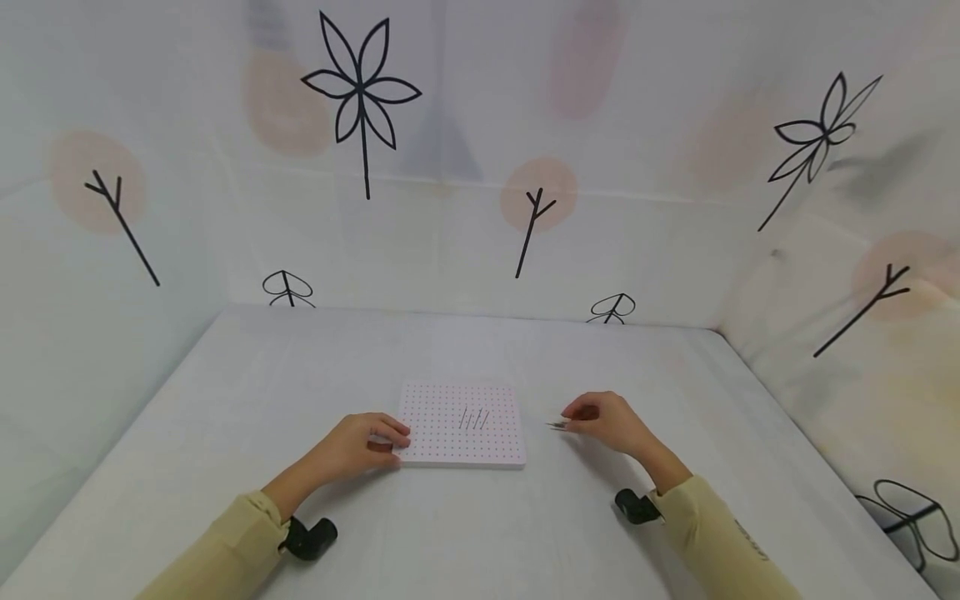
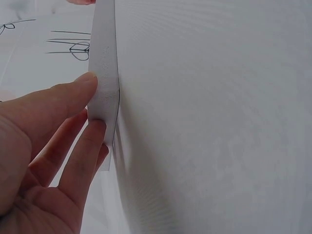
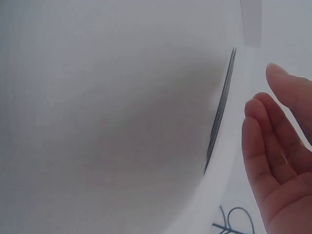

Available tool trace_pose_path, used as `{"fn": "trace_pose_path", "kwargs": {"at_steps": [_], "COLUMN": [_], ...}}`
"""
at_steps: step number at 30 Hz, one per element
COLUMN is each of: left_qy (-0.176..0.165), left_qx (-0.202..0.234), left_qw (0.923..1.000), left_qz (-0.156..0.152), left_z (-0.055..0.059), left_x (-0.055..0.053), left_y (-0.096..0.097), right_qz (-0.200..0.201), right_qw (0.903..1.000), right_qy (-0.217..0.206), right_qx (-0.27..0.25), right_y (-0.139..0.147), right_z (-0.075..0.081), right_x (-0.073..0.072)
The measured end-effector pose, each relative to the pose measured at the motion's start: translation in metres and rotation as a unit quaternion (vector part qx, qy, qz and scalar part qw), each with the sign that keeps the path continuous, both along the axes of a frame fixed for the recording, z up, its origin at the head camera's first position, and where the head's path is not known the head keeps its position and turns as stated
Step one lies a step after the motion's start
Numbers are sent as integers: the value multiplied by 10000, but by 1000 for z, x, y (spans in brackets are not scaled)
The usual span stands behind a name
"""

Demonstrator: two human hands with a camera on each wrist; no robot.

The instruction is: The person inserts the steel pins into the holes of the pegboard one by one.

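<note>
Gripping the pegboard (image 1: 435,446) steady, the left hand (image 1: 352,442) is helping; right of it, the loose-fingered right hand (image 1: 611,423) should be pinching pins (image 3: 221,111) singly.

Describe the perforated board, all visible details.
The board is a whitish, faintly pink rectangular slab, seemingly plastic, with plain sides and a regular grid of small holes on top. It lies flat on the white table. Four thin dark pins stand in it, slightly right of centre. The left hand holds its left edge by the near corner; the right hand is apart from it.
</note>
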State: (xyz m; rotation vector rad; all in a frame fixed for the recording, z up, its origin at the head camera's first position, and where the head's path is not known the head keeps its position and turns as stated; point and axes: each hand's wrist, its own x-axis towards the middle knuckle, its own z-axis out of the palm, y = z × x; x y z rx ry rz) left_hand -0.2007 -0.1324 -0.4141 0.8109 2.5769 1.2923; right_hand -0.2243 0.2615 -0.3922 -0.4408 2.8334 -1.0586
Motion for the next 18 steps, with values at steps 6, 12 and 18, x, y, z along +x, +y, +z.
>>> {"fn": "trace_pose_path", "kwargs": {"at_steps": [6, 12, 18], "left_qy": [25, -66, -52], "left_qx": [-25, -61, -114], "left_qw": [10000, 9999, 9999], "left_qz": [25, 83, 84], "left_z": [-1, -1, -1], "left_x": [1, 1, 0], "left_y": [0, 0, 1], "right_qz": [96, 161, 156], "right_qw": [9998, 9989, 9982], "right_qy": [-123, -415, -519], "right_qx": [132, 150, 269], "right_y": [10, 15, 17], "right_z": [-5, -7, -9], "right_x": [-7, -12, -16]}}
